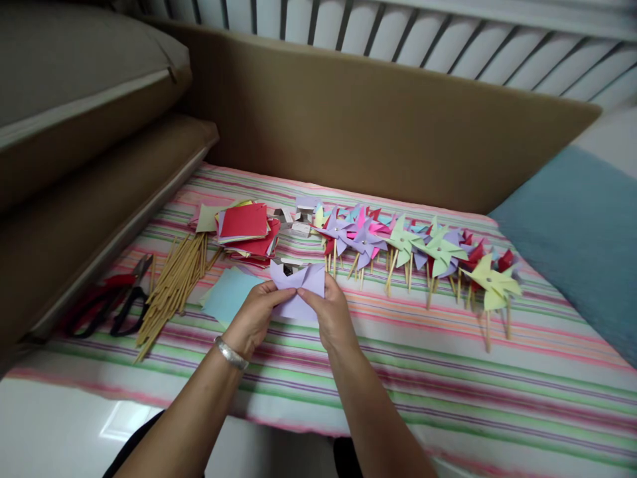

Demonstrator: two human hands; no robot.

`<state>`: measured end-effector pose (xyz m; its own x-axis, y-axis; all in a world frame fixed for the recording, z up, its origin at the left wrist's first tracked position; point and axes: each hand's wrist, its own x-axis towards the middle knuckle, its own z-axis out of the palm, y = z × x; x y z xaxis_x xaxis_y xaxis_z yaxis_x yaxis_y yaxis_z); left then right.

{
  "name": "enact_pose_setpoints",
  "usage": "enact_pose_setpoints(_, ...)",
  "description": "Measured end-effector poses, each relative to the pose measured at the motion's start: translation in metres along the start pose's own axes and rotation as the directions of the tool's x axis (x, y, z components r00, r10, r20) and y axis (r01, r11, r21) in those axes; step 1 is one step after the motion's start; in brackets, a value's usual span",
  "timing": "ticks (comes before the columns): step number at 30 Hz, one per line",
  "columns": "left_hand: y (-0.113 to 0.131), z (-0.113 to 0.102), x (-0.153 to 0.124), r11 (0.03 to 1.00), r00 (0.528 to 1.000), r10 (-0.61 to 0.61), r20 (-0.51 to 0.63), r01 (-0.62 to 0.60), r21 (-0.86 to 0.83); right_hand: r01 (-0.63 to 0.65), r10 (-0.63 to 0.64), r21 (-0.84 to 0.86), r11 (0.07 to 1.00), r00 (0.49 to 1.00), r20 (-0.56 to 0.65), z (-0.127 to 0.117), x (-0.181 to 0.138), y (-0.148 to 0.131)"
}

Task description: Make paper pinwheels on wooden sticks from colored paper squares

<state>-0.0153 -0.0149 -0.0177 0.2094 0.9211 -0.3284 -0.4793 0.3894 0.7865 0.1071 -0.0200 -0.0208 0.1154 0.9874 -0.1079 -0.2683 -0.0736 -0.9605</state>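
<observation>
A lavender paper square is held up between both hands, its upper corners bent in toward the middle. My left hand, with a silver bangle at the wrist, pinches the sheet from the left, thumb at its centre. From the other side my right hand grips it, its thumb meeting the left one. Beside my left hand lie light blue paper squares. Just behind the held sheet is a small open box with dark contents I cannot make out.
Bamboo sticks lie in a heap at left, next to scissors. Stacked coloured squares and small boxes are farther back. Finished paper pinwheels on sticks line the right. Striped cloth covers the surface; a brown board stands behind.
</observation>
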Motion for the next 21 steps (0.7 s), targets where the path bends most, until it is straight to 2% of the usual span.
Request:
enact_pose_setpoints(8,0.007,-0.006,0.002,0.998,0.986,0.028,-0.161,-0.019,0.059,-0.019,0.023,-0.071,0.997,0.998,0.058,0.002,-0.002,0.001)
enact_pose_setpoints(11,0.018,-0.018,0.003,0.996,0.974,0.056,-0.220,-0.040,0.077,0.095,-0.092,-0.241,0.966,0.996,0.024,0.000,-0.006,-0.002)
enact_pose_setpoints(13,0.026,-0.026,0.003,0.995,0.961,0.071,-0.266,-0.051,0.081,0.273,-0.279,-0.404,0.873,0.959,0.047,-0.001,-0.009,-0.005)
enact_pose_setpoints(15,0.033,-0.032,0.002,0.994,0.954,0.090,-0.286,-0.068,0.085,0.452,-0.434,-0.530,0.717,0.885,0.167,-0.002,-0.011,-0.007)
enact_pose_setpoints(18,0.039,-0.036,-0.001,0.993,0.957,0.097,-0.274,-0.076,0.087,0.609,-0.497,-0.601,0.517,0.785,0.368,-0.003,-0.012,-0.007)
enact_pose_setpoints(21,0.042,-0.037,-0.003,0.995,0.962,0.084,-0.259,-0.067,0.072,0.667,-0.494,-0.615,0.421,0.737,0.461,-0.001,-0.012,-0.004)
